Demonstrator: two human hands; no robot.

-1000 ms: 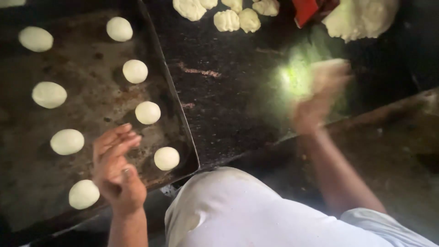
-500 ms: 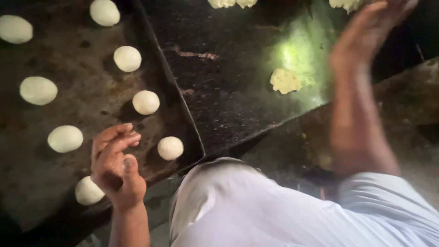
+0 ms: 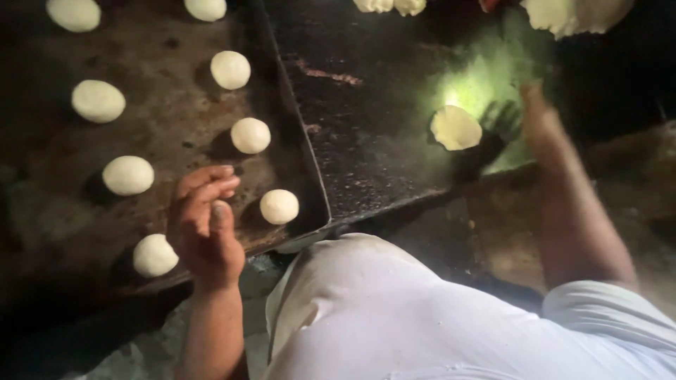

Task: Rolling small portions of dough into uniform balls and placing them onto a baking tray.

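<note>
Head view is looking straight down on a dark tray at the left and a dark, speckled table to its right. The left hand is hovering over the tray's near edge, fingers loosely curled and gripping nothing. Two dough balls are lying closest to it — one just to its right near the tray's corner, another just to its left; more balls are sitting further up the tray in loose rows. The right hand is blurred, reaching out over the table, and whether it is open or closed cannot be told. A flattened dough disc is lying on the table in a patch of light, just left of that hand and well apart from the left one — so the right hand is much the nearer. The disc is roughly round, with no clear long axis or pointing direction. More dough pieces are showing along the top edge.
</note>
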